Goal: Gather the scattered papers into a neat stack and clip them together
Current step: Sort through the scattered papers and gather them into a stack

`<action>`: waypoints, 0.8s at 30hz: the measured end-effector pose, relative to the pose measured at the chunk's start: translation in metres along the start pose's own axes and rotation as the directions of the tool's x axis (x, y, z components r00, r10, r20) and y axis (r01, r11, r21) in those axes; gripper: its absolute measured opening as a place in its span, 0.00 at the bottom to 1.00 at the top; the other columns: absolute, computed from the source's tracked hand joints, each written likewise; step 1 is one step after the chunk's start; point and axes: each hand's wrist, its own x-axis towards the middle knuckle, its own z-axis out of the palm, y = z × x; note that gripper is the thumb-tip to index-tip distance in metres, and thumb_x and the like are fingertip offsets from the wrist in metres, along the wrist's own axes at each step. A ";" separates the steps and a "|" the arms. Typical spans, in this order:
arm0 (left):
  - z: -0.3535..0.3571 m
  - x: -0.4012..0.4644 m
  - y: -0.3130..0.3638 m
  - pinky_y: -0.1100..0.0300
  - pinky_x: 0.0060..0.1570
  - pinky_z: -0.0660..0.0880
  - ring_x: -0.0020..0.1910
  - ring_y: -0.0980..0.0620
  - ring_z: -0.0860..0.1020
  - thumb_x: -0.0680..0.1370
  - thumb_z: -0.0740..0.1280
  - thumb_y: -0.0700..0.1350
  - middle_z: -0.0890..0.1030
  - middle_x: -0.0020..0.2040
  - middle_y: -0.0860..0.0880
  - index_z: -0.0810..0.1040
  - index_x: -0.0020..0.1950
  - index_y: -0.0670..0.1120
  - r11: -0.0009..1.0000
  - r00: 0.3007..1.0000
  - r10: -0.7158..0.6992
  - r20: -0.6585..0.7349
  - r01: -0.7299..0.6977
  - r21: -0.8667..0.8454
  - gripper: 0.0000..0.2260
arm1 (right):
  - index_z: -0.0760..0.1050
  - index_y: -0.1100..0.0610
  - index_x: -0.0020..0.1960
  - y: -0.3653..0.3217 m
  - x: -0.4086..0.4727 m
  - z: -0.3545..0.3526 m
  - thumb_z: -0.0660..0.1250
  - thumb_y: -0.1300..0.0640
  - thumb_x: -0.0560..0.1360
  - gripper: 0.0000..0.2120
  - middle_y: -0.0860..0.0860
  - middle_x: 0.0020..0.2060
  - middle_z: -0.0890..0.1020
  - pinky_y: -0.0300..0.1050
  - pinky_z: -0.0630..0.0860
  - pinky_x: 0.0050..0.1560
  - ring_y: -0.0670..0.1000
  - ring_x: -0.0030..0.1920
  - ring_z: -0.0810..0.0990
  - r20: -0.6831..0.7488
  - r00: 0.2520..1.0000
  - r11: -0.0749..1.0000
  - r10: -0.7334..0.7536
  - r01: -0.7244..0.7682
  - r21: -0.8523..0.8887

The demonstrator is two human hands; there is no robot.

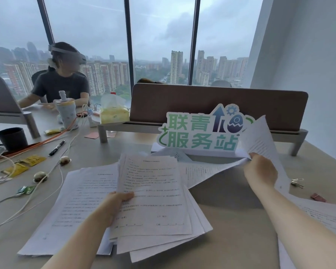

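Observation:
My left hand (115,204) grips the left edge of a loose stack of printed papers (155,206), held a little above the table. More printed sheets (74,200) lie flat under it to the left. My right hand (260,169) pinches several sheets (260,138) by a corner, lifted and curling upward near the sign. Other sheets (328,216) lie at the right edge. A gold binder clip (297,182) and a pink binder clip (318,197) rest on the table to the right of my right arm.
A green-lettered sign (200,133) stands behind the papers, in front of a brown desk divider (217,101). On the left lie a pen (56,148), white cables (37,191), snack packets (25,164) and a black mug (11,138). A person (60,80) sits at the far left.

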 end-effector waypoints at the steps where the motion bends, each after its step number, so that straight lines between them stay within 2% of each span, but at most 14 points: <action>1: 0.000 0.000 0.000 0.39 0.48 0.80 0.47 0.34 0.83 0.75 0.72 0.40 0.85 0.46 0.34 0.77 0.57 0.38 1.000 1.000 0.003 0.002 -0.003 0.004 0.13 | 0.77 0.59 0.64 0.000 0.002 -0.005 0.57 0.59 0.81 0.15 0.62 0.57 0.80 0.50 0.71 0.51 0.65 0.57 0.76 -0.016 1.000 1.000 -0.005 0.005 -0.011; 5: 0.000 -0.002 -0.002 0.45 0.41 0.82 0.40 0.38 0.84 0.75 0.71 0.39 0.86 0.42 0.37 0.78 0.56 0.39 0.999 1.000 0.028 -0.007 -0.028 0.033 0.10 | 0.77 0.61 0.63 -0.003 0.007 -0.023 0.59 0.62 0.80 0.14 0.64 0.56 0.81 0.51 0.73 0.50 0.67 0.56 0.77 -0.055 0.998 1.000 -0.019 0.018 -0.025; 8: 0.002 -0.003 -0.002 0.46 0.40 0.82 0.41 0.37 0.85 0.76 0.71 0.39 0.86 0.41 0.37 0.78 0.55 0.40 0.998 0.999 0.045 -0.022 -0.044 0.052 0.09 | 0.78 0.60 0.60 -0.010 0.012 -0.035 0.59 0.62 0.79 0.14 0.63 0.52 0.82 0.50 0.72 0.45 0.66 0.50 0.78 -0.106 0.993 0.998 -0.056 0.058 0.012; 11: 0.004 -0.004 -0.001 0.50 0.35 0.82 0.39 0.39 0.85 0.76 0.70 0.38 0.86 0.39 0.39 0.79 0.52 0.42 0.995 0.997 0.072 -0.028 -0.070 0.069 0.05 | 0.80 0.60 0.57 -0.021 0.013 -0.046 0.58 0.64 0.78 0.14 0.61 0.45 0.83 0.46 0.68 0.40 0.59 0.40 0.73 -0.188 0.967 0.976 -0.172 0.193 0.103; 14: 0.006 -0.007 -0.001 0.56 0.29 0.80 0.34 0.42 0.85 0.77 0.69 0.38 0.86 0.35 0.42 0.78 0.49 0.44 0.991 0.995 0.099 -0.019 -0.096 0.092 0.03 | 0.80 0.59 0.58 -0.040 0.007 -0.061 0.58 0.65 0.79 0.14 0.57 0.41 0.82 0.44 0.68 0.39 0.56 0.39 0.73 -0.248 0.920 0.921 -0.304 0.350 0.169; 16: 0.006 -0.008 -0.001 0.55 0.30 0.80 0.36 0.41 0.85 0.77 0.69 0.38 0.86 0.37 0.41 0.78 0.49 0.44 0.989 0.995 0.103 -0.014 -0.101 0.104 0.03 | 0.79 0.60 0.58 -0.056 0.000 -0.069 0.59 0.65 0.80 0.13 0.56 0.40 0.81 0.43 0.66 0.39 0.58 0.41 0.77 -0.240 0.894 0.885 -0.379 0.426 0.190; 20: 0.005 -0.009 -0.001 0.48 0.40 0.82 0.40 0.38 0.85 0.77 0.69 0.39 0.86 0.41 0.40 0.79 0.52 0.45 0.987 0.994 0.107 0.006 -0.107 0.124 0.05 | 0.81 0.62 0.58 -0.084 -0.022 -0.078 0.62 0.66 0.79 0.12 0.60 0.50 0.85 0.37 0.65 0.40 0.61 0.49 0.82 -0.227 0.814 0.785 -0.534 0.578 0.223; 22: 0.005 -0.009 -0.001 0.47 0.43 0.82 0.41 0.39 0.85 0.77 0.69 0.39 0.86 0.43 0.40 0.79 0.53 0.45 0.984 0.994 0.112 0.018 -0.113 0.136 0.06 | 0.82 0.60 0.59 -0.095 -0.035 -0.076 0.63 0.67 0.78 0.14 0.58 0.50 0.86 0.31 0.63 0.34 0.59 0.49 0.83 -0.221 0.769 0.733 -0.600 0.639 0.235; 24: 0.006 -0.009 -0.002 0.47 0.43 0.82 0.42 0.38 0.85 0.77 0.69 0.39 0.86 0.43 0.40 0.79 0.52 0.44 0.983 0.993 0.118 0.023 -0.120 0.136 0.05 | 0.82 0.61 0.57 -0.104 -0.043 -0.073 0.63 0.67 0.78 0.12 0.58 0.48 0.86 0.24 0.59 0.33 0.57 0.46 0.83 -0.205 0.759 0.710 -0.618 0.651 0.271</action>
